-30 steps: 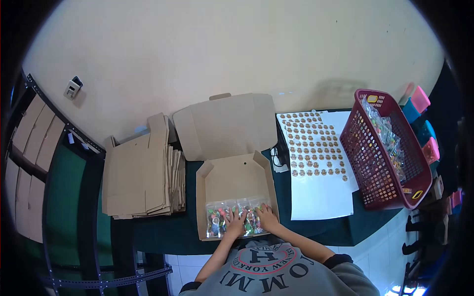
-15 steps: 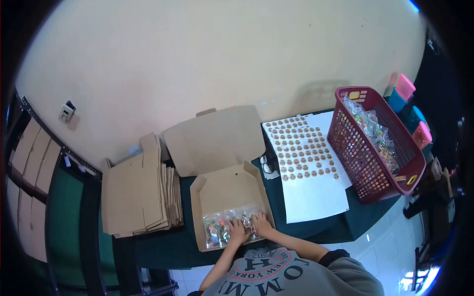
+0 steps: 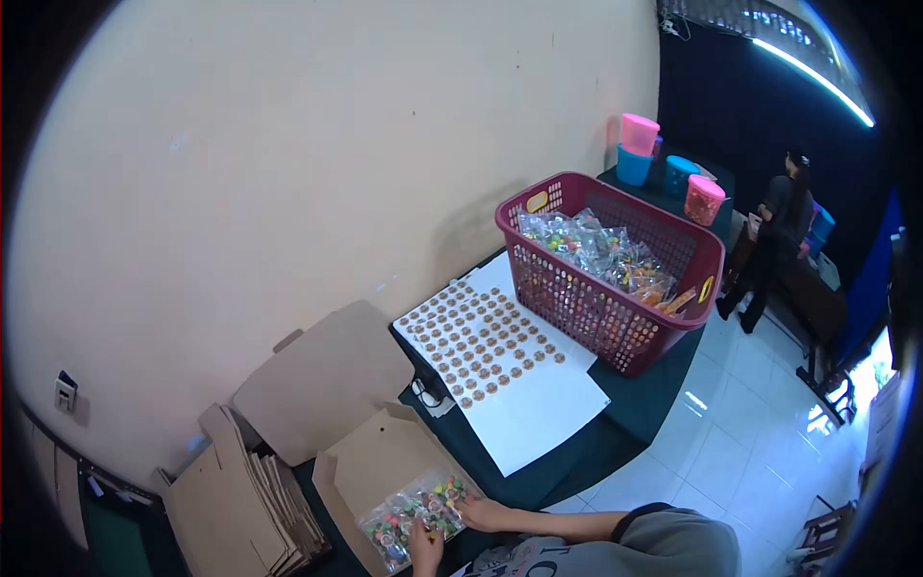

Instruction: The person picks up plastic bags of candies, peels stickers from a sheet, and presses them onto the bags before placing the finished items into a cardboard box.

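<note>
Several clear bags of colourful wrapped candies (image 3: 404, 522) lie side by side in the near part of an open cardboard box (image 3: 351, 452). My left hand (image 3: 426, 548) rests over the middle of the bags, fingers stretched and a little apart. At the right end of the row, my right hand (image 3: 481, 514) touches a bag with its fingers extended. Its fingertips are partly lost against the candies. The box's lid (image 3: 322, 380) stands raised against the wall.
Flattened cardboard boxes (image 3: 226, 500) are stacked at left. Sheets of round stickers (image 3: 481, 337) lie right of the box. A maroon basket (image 3: 615, 317) holds more candy bags. Beyond it stand pink and blue tubs (image 3: 635, 163). A person (image 3: 784, 231) stands at far right.
My view has swung to the right, bringing the basket nearer the middle and the other person into sight. Both hands stay at the candy bags in the box.
</note>
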`<state>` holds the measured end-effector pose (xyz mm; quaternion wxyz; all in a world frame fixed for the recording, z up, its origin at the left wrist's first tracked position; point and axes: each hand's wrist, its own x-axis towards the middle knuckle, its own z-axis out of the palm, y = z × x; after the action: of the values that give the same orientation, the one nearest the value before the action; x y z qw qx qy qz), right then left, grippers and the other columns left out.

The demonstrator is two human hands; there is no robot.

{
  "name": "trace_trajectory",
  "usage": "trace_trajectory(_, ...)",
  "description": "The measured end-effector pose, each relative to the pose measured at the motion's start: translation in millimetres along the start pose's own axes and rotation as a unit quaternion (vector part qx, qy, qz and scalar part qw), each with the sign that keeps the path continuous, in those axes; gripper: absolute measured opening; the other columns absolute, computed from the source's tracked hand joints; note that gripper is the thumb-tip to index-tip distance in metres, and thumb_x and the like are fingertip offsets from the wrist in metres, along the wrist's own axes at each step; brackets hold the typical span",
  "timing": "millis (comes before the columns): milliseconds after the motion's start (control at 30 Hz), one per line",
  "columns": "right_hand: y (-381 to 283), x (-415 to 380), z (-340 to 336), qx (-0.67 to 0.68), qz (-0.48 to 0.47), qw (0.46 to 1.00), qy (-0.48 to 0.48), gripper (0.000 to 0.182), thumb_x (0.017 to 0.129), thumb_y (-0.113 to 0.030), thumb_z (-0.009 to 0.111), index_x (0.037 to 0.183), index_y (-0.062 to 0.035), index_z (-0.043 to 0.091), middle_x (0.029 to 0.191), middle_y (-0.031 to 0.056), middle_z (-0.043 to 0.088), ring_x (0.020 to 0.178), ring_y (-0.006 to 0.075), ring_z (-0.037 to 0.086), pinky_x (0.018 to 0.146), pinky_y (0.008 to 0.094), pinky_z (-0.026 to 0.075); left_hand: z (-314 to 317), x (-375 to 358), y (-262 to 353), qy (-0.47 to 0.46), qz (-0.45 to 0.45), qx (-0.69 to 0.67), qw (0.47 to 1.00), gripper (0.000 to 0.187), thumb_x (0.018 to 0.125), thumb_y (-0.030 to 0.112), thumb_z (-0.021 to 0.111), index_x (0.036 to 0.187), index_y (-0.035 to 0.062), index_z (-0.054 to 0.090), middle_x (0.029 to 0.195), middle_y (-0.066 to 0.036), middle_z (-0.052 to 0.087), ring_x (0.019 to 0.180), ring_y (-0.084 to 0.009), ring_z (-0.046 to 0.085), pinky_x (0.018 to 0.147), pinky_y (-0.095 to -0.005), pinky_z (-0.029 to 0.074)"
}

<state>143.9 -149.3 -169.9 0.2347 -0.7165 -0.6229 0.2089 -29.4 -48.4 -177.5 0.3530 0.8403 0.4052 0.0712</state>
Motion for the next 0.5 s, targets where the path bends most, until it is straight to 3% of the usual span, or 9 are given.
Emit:
trace_trajectory(67, -18.1, -23.9, -39.0, 0.072, -0.001, 0.997, -0.038, 0.027, 0.083, -0.019, 0.048, 0.104, -0.0021, 0.046, 0.079, 0.0209, 0.058, 0.074, 0.0342, 0.059, 0.067, 0.0437, 0.047, -0.7, -17.8, 30.0, -0.009, -0.042, 0.078, 0.996, 0.036, 0.077, 0.019, 0.059, 0.106, 0.0001, 0.051, 0.094, -0.022, 0.057, 0.086, -0.0336, 0.057, 0.075, -0.0384, 0.045)
trace_trajectory(100, -11.3, -27.7, -33.9, 0.082, -0.019, 0.996, -0.014, 0.022, 0.084, -0.02, 0.048, 0.1, -0.0054, 0.051, 0.067, 0.0177, 0.058, 0.064, 0.0315, 0.06, 0.062, 0.0406, 0.048, 5.6, -18.3, 32.1, 0.05, -0.051, 0.106, 0.992, 0.025, 0.079, 0.014, 0.056, 0.099, 0.0001, 0.055, 0.093, -0.018, 0.059, 0.084, -0.0298, 0.059, 0.075, -0.0346, 0.045)
trace_trajectory(133, -3.6, -30.4, -29.5, 0.083, -0.015, 0.996, -0.007, 0.022, 0.084, -0.02, 0.048, 0.1, -0.0054, 0.051, 0.067, 0.0177, 0.058, 0.064, 0.0315, 0.06, 0.062, 0.0406, 0.048, 12.8, -15.4, 22.5, 0.047, -0.044, 0.109, 0.992, 0.025, 0.08, 0.014, 0.056, 0.099, 0.0001, 0.055, 0.093, -0.018, 0.059, 0.084, -0.0298, 0.059, 0.075, -0.0346, 0.045)
trace_trajectory(167, -2.3, -33.5, -39.5, 0.147, 0.017, 0.989, 0.025, 0.021, 0.083, -0.021, 0.049, 0.096, -0.0053, 0.053, 0.066, 0.0175, 0.058, 0.063, 0.0329, 0.059, 0.06, 0.0414, 0.047, 24.4, -13.2, 9.4, 0.156, 0.016, 0.12, 0.98, 0.02, 0.082, 0.023, 0.053, 0.086, 0.0035, 0.058, 0.07, -0.014, 0.051, 0.062, -0.0266, 0.047, 0.059, -0.0368, 0.039)
trace_trajectory(200, -4.8, -35.5, -55.9, 0.21, 0.048, 0.975, 0.056, 0.02, 0.082, -0.022, 0.049, 0.092, -0.0052, 0.054, 0.066, 0.0172, 0.059, 0.062, 0.0343, 0.059, 0.058, 0.0421, 0.046, 28.0, -12.2, 10.7, 0.263, 0.075, 0.127, 0.953, 0.03, 0.085, 0.032, 0.049, 0.072, 0.0069, 0.06, 0.047, -0.011, 0.044, 0.04, -0.0235, 0.036, 0.043, -0.0389, 0.032)
trace_trajectory(233, -5.7, -35.1, -75.1, 0.224, 0.073, 0.969, 0.076, 0.021, 0.081, -0.025, 0.053, 0.082, -0.0038, 0.058, 0.063, 0.0152, 0.059, 0.058, 0.0293, 0.059, 0.054, 0.037, 0.046, 31.7, -9.8, 13.3, 0.324, 0.098, 0.124, 0.933, 0.037, 0.087, 0.031, 0.044, 0.059, 0.0077, 0.052, 0.046, -0.009, 0.041, 0.039, -0.0221, 0.033, 0.04, -0.0356, 0.029)
trace_trajectory(333, 11.9, -27.5, -112.3, 0.313, 0.171, 0.926, 0.123, 0.032, 0.084, -0.03, 0.053, 0.07, -0.0017, 0.057, 0.053, 0.0089, 0.057, 0.048, 0.0142, 0.057, 0.047, 0.0283, 0.043, 22.9, -12.1, 30.8, 0.311, 0.073, 0.119, 0.94, 0.039, 0.087, 0.03, 0.041, 0.056, 0.0069, 0.049, 0.046, -0.008, 0.041, 0.04, -0.022, 0.035, 0.041, -0.0352, 0.029)
trace_trajectory(400, 25.2, -20.9, -139.2, 0.321, 0.162, 0.909, 0.208, 0.036, 0.086, -0.026, 0.052, 0.06, -0.0018, 0.05, 0.051, 0.0027, 0.054, 0.049, 0.0067, 0.054, 0.044, 0.0227, 0.041, 18.2, -14.0, 36.7, 0.291, 0.048, 0.111, 0.949, 0.039, 0.087, 0.03, 0.041, 0.056, 0.0068, 0.048, 0.046, -0.008, 0.04, 0.04, -0.022, 0.034, 0.042, -0.0358, 0.029)
trace_trajectory(500, 46.2, -12.9, -170.0, 0.339, 0.177, 0.856, 0.349, 0.033, 0.087, -0.023, 0.05, 0.064, 0.0001, 0.054, 0.049, 0.0048, 0.052, 0.049, 0.0083, 0.053, 0.046, 0.0235, 0.041, 21.5, -9.2, 32.2, 0.311, 0.081, 0.111, 0.941, 0.041, 0.089, 0.029, 0.039, 0.056, 0.0069, 0.046, 0.043, -0.008, 0.036, 0.039, -0.0226, 0.03, 0.041, -0.037, 0.026)
